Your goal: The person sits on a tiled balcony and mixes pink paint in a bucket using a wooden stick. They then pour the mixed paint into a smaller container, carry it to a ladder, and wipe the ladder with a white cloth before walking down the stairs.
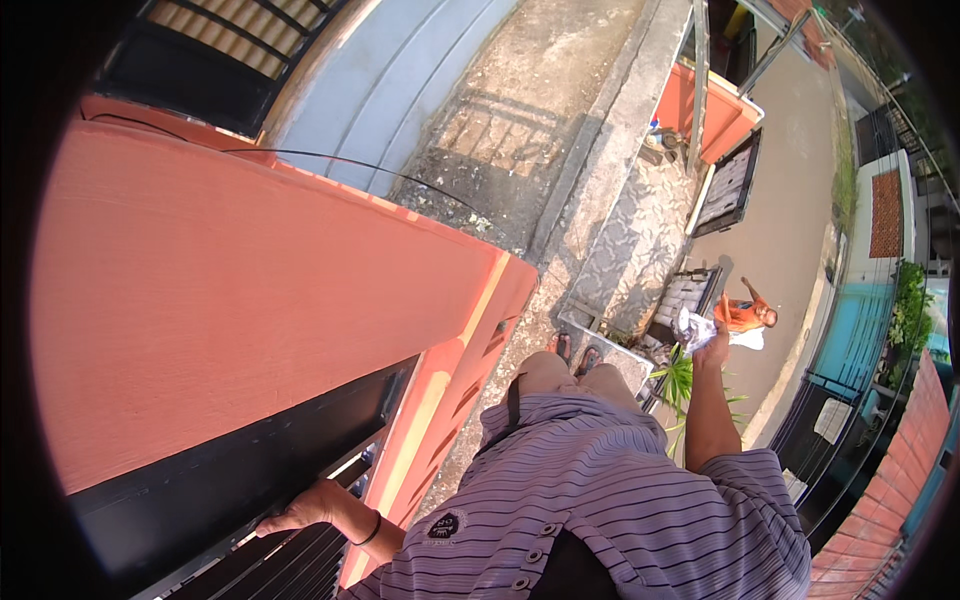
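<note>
My right hand [712, 348] is raised out to the right, closed on a crumpled whitish plastic bag [692, 328]. What the bag contains cannot be made out. At the lower left, my left hand [302, 508], with a dark band on its wrist, rests against the edge of a black metal panel [240, 470]. Its visible fingers are stretched out along that edge, with nothing held in them. The panel sits in an orange wall [260, 260], with dark bars below it.
A person in orange [742, 316] stands on the street [790, 170] past the bag. Low gates [728, 187] and a green plant [678, 378] line the right side. A thin black cable [330, 156] crosses the wall top. Rough concrete [530, 100] lies ahead.
</note>
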`<act>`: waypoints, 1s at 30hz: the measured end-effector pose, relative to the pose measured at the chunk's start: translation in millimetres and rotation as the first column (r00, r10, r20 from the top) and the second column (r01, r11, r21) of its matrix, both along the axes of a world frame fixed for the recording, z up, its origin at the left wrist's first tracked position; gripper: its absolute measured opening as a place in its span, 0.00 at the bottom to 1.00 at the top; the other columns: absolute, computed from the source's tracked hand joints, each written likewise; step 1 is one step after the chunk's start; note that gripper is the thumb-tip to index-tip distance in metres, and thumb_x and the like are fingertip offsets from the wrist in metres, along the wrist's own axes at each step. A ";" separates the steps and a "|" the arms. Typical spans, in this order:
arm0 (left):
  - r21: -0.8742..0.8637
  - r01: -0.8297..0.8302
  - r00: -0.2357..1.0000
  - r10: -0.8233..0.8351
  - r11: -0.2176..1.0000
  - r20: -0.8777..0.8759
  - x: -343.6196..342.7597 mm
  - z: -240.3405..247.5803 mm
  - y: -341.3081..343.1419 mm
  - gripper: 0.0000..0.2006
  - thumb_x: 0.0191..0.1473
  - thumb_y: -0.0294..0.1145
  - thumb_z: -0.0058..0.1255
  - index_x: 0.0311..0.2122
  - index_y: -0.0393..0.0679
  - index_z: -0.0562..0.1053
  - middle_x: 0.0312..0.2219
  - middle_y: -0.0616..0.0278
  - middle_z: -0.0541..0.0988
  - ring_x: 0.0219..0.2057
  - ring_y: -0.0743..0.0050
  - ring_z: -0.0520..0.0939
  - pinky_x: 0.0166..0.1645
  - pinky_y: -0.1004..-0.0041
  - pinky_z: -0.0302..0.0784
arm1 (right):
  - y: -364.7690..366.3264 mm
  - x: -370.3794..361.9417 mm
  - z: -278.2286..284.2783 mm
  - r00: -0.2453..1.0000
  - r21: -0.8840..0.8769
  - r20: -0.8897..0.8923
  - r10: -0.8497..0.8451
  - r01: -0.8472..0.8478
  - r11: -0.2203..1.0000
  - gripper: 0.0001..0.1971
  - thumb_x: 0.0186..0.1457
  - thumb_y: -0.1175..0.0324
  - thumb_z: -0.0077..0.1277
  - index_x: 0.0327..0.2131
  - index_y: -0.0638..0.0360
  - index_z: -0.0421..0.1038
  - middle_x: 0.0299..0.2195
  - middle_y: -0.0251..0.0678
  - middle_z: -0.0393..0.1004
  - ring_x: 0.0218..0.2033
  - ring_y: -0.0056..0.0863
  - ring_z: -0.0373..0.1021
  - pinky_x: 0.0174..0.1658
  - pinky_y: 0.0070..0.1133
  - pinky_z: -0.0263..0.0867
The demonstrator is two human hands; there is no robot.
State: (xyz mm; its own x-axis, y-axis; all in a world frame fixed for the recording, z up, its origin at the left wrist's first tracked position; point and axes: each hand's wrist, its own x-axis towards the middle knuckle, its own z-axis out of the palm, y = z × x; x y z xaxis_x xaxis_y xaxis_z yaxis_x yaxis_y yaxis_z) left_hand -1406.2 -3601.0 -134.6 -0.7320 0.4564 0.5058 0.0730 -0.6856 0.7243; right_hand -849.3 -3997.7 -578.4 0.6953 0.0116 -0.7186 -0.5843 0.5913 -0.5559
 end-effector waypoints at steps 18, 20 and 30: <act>-0.063 -0.289 0.950 0.278 0.955 -0.138 61.3 5.6 9.2 0.35 0.61 0.64 0.53 0.58 0.42 0.71 0.53 0.57 0.73 0.54 0.60 0.73 0.61 0.57 0.67 | 351.8 214.5 24.4 0.986 -0.038 0.054 0.160 -0.158 0.987 0.10 0.51 0.78 0.61 0.36 0.71 0.73 0.31 0.41 0.75 0.28 0.40 0.75 0.29 0.41 0.78; -0.074 -0.354 0.920 0.334 0.932 -0.205 81.7 4.1 17.5 0.34 0.61 0.63 0.54 0.58 0.42 0.71 0.52 0.58 0.73 0.53 0.61 0.73 0.60 0.57 0.67 | 400.4 232.0 13.6 0.965 -0.024 0.079 0.249 -0.248 0.968 0.11 0.50 0.78 0.61 0.36 0.73 0.72 0.30 0.42 0.75 0.28 0.39 0.76 0.31 0.38 0.75; -0.203 -0.671 0.650 0.433 0.713 -0.624 262.1 -88.5 154.7 0.30 0.62 0.60 0.55 0.55 0.42 0.73 0.48 0.60 0.75 0.49 0.64 0.75 0.56 0.59 0.70 | 637.3 321.4 -73.0 0.846 -0.230 -0.045 0.531 -0.526 0.819 0.14 0.48 0.77 0.62 0.38 0.72 0.73 0.32 0.39 0.74 0.30 0.36 0.75 0.31 0.34 0.72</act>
